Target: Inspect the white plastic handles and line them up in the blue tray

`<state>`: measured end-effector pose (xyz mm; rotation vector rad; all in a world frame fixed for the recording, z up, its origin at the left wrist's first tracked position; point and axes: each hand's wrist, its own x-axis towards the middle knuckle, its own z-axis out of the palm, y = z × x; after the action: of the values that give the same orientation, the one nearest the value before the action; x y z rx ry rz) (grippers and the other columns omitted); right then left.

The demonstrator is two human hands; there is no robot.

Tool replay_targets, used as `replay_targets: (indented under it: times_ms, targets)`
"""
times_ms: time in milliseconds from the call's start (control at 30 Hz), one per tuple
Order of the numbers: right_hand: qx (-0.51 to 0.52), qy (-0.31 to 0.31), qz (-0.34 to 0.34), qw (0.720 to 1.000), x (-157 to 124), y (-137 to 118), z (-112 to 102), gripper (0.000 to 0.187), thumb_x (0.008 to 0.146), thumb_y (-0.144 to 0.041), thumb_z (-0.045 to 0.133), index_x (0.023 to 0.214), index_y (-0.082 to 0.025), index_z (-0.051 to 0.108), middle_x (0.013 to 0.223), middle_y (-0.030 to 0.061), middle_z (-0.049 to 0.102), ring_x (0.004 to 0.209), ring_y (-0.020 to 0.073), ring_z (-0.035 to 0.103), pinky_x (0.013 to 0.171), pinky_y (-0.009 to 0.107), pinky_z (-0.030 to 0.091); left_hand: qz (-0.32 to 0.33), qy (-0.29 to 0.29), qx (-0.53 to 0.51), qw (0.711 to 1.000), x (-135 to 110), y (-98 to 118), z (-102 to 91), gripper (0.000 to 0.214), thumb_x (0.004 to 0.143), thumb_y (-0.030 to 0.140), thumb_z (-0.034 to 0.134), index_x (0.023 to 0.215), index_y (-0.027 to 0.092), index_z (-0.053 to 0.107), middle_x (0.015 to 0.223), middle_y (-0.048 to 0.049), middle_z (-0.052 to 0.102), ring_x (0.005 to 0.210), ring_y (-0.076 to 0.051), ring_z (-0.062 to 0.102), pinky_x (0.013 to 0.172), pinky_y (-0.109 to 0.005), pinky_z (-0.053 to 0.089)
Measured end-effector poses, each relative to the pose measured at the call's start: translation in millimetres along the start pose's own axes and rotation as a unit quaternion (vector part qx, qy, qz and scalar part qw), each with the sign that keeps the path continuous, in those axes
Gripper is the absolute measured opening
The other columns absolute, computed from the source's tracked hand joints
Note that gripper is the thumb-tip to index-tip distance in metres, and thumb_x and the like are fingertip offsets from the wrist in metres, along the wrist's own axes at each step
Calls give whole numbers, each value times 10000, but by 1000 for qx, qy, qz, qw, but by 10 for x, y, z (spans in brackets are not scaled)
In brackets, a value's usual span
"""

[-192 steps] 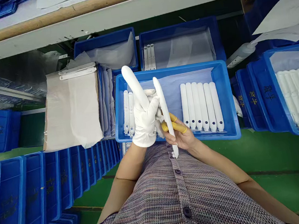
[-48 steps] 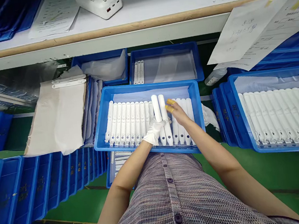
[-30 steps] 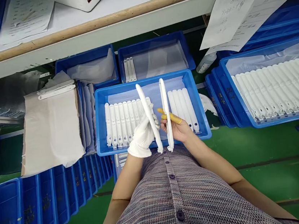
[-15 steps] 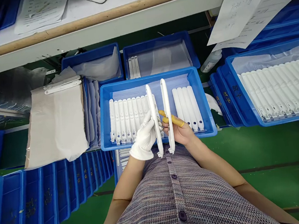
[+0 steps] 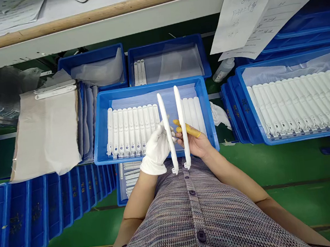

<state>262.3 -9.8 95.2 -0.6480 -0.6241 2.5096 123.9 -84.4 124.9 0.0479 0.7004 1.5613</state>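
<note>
While the left hand, in a white glove, is closed round the left strip, the right hand, yellow covers on its fingers, pinches the right strip; both white strips stand edge-on, side by side and apart, above the blue tray. Clock centred on them, 12 away from the body: in that tray, a long row at 9 o'clock, a shorter row at 2. Further out: rear tray at 12, bottle between 1 and 2, filled tray at 3, stacked sheets at 9, shirt at 6
</note>
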Motion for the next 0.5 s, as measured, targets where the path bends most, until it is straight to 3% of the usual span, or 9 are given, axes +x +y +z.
replay_targets:
  times_ms: [200, 333, 500]
  targets:
    - [9, 7, -16, 1000, 6, -111, -133, 191, 907, -374, 654, 1079, -295, 637, 1092, 8, 713, 737, 109, 587, 598, 229, 556, -11, 48, 7, 999, 117, -123, 162, 379, 986, 254, 618, 1363, 220, 629, 787, -4, 604, 659, -82, 597, 690, -190, 538]
    - [-18, 5, -22, 1000, -9, -218, -116, 189, 932, -409, 609, 1082, -297, 628, 1155, 25, 694, 806, 139, 599, 663, 295, 572, -7, 44, -24, 999, 180, -168, 211, 353, 1032, 305, 546, 1361, 210, 631, 898, -32, 645, 751, -94, 641, 796, -210, 560]
    - [0, 16, 4, 1000, -40, -341, -105, 222, 957, -403, 526, 1090, -278, 652, 1173, 39, 700, 881, 172, 633, 766, 364, 584, 20, 30, -24, 999, 222, -205, 239, 346, 1047, 312, 503, 1335, 193, 653, 920, -46, 661, 782, -109, 654, 816, -220, 572]
